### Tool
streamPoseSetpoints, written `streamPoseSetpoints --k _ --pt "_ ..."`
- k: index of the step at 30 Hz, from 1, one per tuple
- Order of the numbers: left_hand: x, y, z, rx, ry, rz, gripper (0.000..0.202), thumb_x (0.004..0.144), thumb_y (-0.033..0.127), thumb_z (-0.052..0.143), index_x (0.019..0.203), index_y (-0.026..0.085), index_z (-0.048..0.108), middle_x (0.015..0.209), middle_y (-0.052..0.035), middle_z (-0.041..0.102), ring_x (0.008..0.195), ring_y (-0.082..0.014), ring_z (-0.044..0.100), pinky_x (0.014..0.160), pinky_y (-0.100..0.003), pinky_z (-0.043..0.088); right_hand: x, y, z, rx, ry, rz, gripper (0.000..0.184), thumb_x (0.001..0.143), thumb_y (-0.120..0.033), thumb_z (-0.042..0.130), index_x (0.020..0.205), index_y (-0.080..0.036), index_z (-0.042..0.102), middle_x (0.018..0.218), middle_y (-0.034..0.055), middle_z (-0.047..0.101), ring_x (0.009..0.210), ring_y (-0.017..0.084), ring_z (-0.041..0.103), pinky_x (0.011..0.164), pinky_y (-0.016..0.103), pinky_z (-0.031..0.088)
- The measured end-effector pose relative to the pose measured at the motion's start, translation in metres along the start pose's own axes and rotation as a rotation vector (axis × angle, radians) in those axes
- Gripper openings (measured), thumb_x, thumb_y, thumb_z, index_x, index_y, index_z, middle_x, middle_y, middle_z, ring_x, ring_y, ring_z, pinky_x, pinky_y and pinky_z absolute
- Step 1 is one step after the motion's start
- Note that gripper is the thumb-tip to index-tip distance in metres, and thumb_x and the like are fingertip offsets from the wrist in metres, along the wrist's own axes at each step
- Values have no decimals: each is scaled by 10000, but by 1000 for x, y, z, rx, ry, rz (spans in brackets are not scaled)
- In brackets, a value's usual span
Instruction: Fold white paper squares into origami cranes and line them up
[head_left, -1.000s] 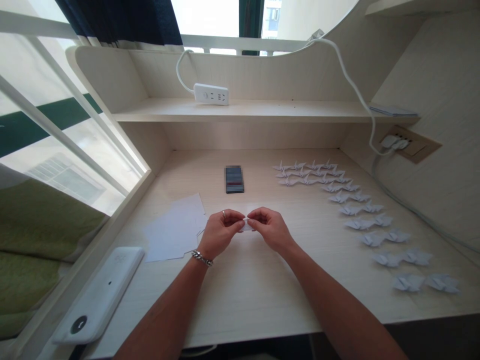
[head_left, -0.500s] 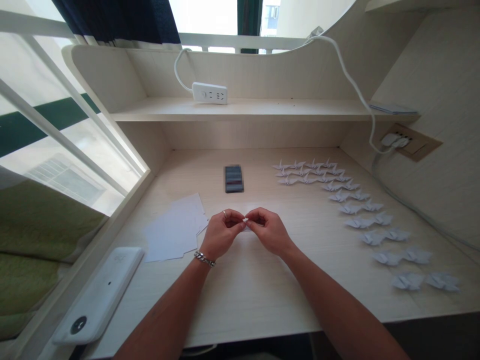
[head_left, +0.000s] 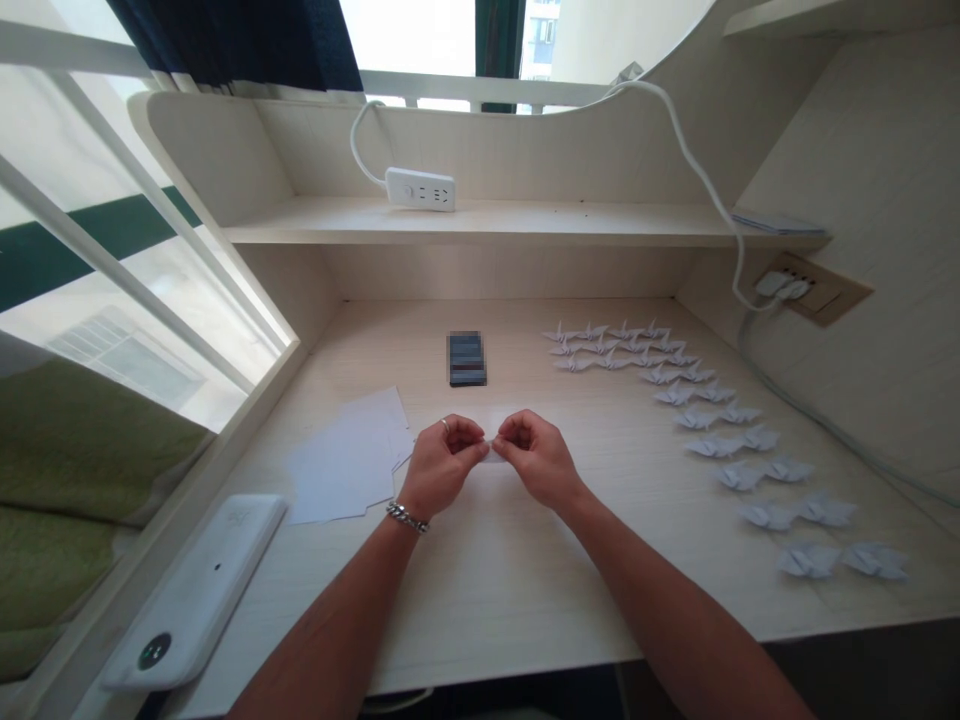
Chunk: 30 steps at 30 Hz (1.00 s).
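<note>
Both of my hands meet over the middle of the desk, pinching a small folded piece of white paper (head_left: 492,453) between them. My left hand (head_left: 442,462), with a ring and a chain bracelet at the wrist, grips its left side between thumb and fingers. On the other side my right hand (head_left: 538,455) pinches it the same way. Most of the paper is hidden by the fingertips, so its shape cannot be made out. Loose white paper sheets (head_left: 341,460) lie just left of my left hand. Rows of folded white paper cranes (head_left: 701,418) stand on the right.
A dark, blurred-out rectangular object (head_left: 467,358) lies beyond my hands. A long white device (head_left: 199,590) rests along the left edge. Above, a shelf (head_left: 525,220) holds a power strip (head_left: 420,189). A white cable (head_left: 697,150) runs down to a wall socket (head_left: 814,288) on the right.
My fingertips have shifted slightly on the folded paper, and the right hand's fingers have risen a little. The camera view has moved slightly; the other things stay put.
</note>
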<state>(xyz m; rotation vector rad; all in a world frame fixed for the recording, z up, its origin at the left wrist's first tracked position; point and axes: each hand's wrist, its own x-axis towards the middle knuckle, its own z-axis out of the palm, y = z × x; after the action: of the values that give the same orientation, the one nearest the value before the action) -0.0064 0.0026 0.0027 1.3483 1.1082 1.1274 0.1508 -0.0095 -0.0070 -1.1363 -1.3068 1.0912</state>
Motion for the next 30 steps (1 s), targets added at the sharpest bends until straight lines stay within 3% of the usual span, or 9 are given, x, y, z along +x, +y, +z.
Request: streamPoseSetpoints --k 4,9,18,24,30 --pt "1 -2 -2 32 -9 5 192 633 204 753 767 150 626 754 -27 675 711 -147 644 683 -270 522 0 -1 -3 27 -53 68 199 722 -253 668 886 -200 568 708 9 657 663 163 619 624 284 477" --pt "1 -3 -2 89 -57 11 178 665 221 732 798 152 635 767 -39 681 731 -156 653 707 -283 527 -4 -3 -2 -123 -55 -29 166 765 -224 613 928 -199 600 768 28 684 722 168 640 708 304 498" --pt "5 -2 -7 25 -118 -5 188 661 129 662 847 152 670 866 -60 714 820 -174 673 776 -306 533 -2 -5 -7 -159 -24 -53 136 768 -229 606 901 -200 603 763 27 673 721 173 642 699 300 502" --pt "0 -1 -2 126 -92 16 174 709 228 686 862 151 657 822 -62 708 776 -178 670 754 -315 535 -4 -5 -6 -217 -43 -83 152 768 -221 600 918 -200 617 795 28 678 751 170 644 737 304 505" --pt "-1 0 -2 189 -94 53 114 703 206 688 800 162 646 786 -45 698 746 -167 658 718 -291 523 -2 -4 -8 -232 -99 -56 99 736 -198 608 833 -194 629 760 13 662 702 156 617 665 285 490"
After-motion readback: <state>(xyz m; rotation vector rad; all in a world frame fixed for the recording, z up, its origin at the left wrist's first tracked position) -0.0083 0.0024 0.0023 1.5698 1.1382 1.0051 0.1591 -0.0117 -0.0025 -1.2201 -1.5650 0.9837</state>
